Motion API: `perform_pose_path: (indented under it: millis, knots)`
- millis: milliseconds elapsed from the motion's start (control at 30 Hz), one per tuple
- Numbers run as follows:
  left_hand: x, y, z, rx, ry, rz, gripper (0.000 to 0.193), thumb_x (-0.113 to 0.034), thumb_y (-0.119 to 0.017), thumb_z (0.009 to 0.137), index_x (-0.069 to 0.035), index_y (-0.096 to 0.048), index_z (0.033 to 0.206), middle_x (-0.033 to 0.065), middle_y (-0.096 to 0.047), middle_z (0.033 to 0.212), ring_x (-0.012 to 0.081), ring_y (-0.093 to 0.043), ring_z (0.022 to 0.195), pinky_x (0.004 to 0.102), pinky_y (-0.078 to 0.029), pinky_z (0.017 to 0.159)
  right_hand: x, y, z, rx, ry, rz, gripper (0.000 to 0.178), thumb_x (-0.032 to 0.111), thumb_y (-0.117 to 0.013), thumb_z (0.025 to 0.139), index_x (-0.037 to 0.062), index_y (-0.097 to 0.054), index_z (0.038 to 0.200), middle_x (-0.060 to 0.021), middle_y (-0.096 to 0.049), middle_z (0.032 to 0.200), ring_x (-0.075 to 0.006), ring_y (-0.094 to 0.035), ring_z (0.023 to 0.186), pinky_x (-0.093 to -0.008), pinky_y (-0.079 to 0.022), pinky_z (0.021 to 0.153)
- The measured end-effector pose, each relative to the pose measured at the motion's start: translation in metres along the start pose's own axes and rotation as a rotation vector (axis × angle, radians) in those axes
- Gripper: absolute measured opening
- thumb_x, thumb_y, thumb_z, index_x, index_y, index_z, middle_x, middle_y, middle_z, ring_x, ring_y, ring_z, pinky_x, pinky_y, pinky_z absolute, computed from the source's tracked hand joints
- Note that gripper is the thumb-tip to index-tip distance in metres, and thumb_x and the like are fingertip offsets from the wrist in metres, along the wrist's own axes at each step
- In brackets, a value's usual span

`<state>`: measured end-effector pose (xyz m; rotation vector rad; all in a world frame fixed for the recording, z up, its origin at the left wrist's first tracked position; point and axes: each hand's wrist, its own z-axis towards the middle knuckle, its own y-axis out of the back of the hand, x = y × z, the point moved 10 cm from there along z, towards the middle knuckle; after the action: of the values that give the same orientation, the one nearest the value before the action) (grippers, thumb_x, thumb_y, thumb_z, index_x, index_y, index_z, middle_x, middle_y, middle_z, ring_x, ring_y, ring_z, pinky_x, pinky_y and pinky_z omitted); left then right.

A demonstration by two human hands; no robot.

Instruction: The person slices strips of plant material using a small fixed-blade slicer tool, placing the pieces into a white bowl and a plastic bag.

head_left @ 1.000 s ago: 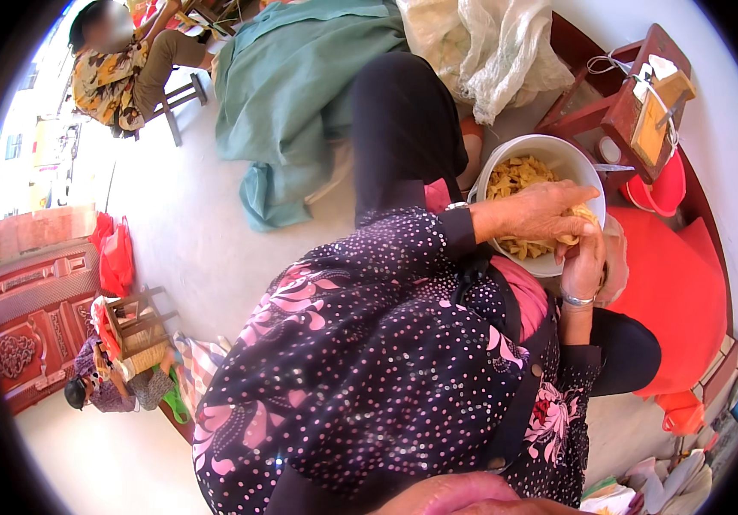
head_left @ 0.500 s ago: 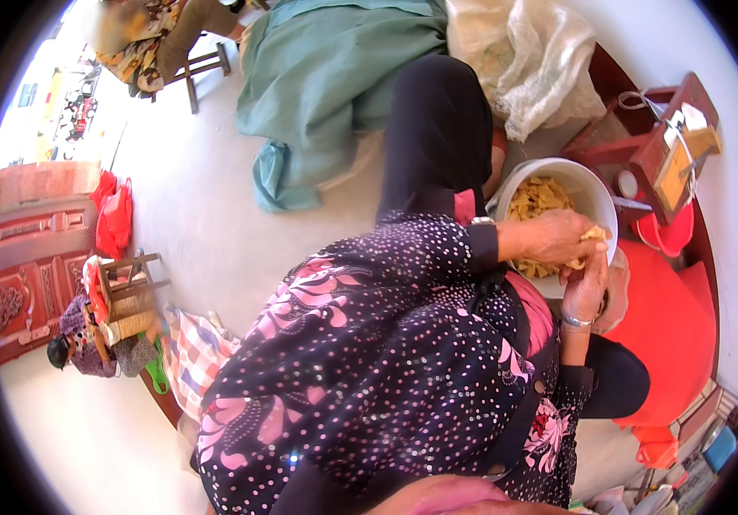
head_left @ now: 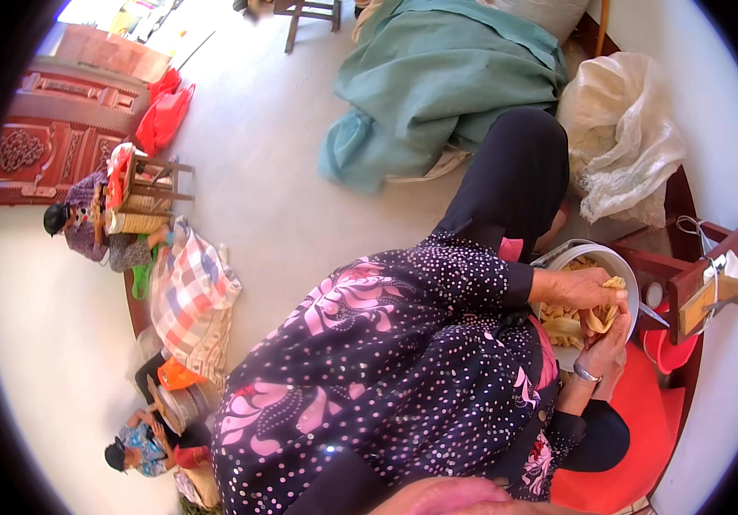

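Clasping a folded yellow piece (head_left: 601, 319), the left hand (head_left: 590, 287) and right hand (head_left: 606, 348) meet over a white bucket (head_left: 620, 262) of similar pieces (head_left: 563, 331). It looks light and pliant (slippery, perhaps, if damp) and likely to tear, so its bunched middle offers the surest hold. Beyond stands a dark red wooden stool (head_left: 690, 305).

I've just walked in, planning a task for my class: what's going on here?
The person's left hand and right hand meet over a white bucket, holding a floppy yellowish piece between them. More yellowish pieces lie in the bucket. A dark red wooden frame sits just beside it.
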<state>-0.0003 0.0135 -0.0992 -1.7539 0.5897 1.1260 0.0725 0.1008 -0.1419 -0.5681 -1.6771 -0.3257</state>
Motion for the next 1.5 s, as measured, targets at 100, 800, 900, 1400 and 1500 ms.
perform_pose_path:
  millis: [100, 800, 900, 1400, 1500]
  knots:
    - [0.004, 0.003, -0.005, 0.029, 0.096, -0.255, 0.045, -0.034, -0.041, 0.096, 0.007, -0.059, 0.100, 0.0169, -0.064, 0.089, 0.0265, -0.065, 0.068, 0.0402, -0.058, 0.063, -0.003, -0.012, 0.010, 0.104, 0.066, 0.099, 0.056, 0.048, -0.041, 0.096, -0.0030, -0.051, 0.117, -0.0110, -0.058, 0.107, -0.0155, -0.057, 0.092, -0.0233, -0.046, 0.075]
    - [0.018, 0.015, -0.013, 0.029, 0.200, -0.727, 0.043, -0.034, -0.041, 0.097, 0.005, -0.059, 0.100, 0.0098, -0.054, 0.084, 0.0107, -0.048, 0.055, 0.0362, -0.056, 0.064, 0.014, -0.011, -0.012, 0.185, 0.096, -0.214, 0.032, 0.024, -0.056, 0.094, 0.0070, -0.047, 0.068, 0.0059, -0.040, 0.061, -0.0022, -0.030, 0.054, -0.0188, -0.021, 0.047]
    - [0.012, 0.021, -0.015, 0.004, 0.148, -0.696, 0.043, -0.034, -0.040, 0.097, 0.004, -0.059, 0.101, 0.0067, -0.054, 0.085, 0.0091, -0.048, 0.057, 0.0316, -0.053, 0.060, 0.014, -0.003, -0.017, 0.128, 0.067, -0.263, 0.034, 0.024, -0.056, 0.094, 0.0067, -0.047, 0.067, 0.0058, -0.040, 0.061, -0.0020, -0.031, 0.054, -0.0188, -0.022, 0.048]
    - [-0.006, 0.020, -0.013, -0.174, 0.147, -0.078, 0.044, -0.044, -0.053, 0.089, 0.000, -0.056, 0.088, 0.0050, -0.054, 0.070, 0.0107, -0.048, 0.045, 0.0265, -0.046, 0.040, 0.006, 0.031, -0.038, 0.050, 0.089, -0.395, 0.029, 0.024, -0.056, 0.094, 0.0027, -0.053, 0.074, 0.0045, -0.043, 0.063, -0.0044, -0.037, 0.056, -0.0209, -0.030, 0.050]
    - [0.006, 0.020, -0.008, -0.144, 0.142, 0.037, 0.039, -0.040, -0.057, 0.087, -0.001, -0.054, 0.080, 0.0036, -0.049, 0.055, 0.0108, -0.043, 0.035, 0.0242, -0.041, 0.035, 0.008, 0.027, -0.046, 0.057, 0.124, -0.453, 0.027, 0.024, -0.056, 0.093, 0.0022, -0.054, 0.077, 0.0034, -0.044, 0.061, -0.0052, -0.040, 0.054, -0.0219, -0.032, 0.048]
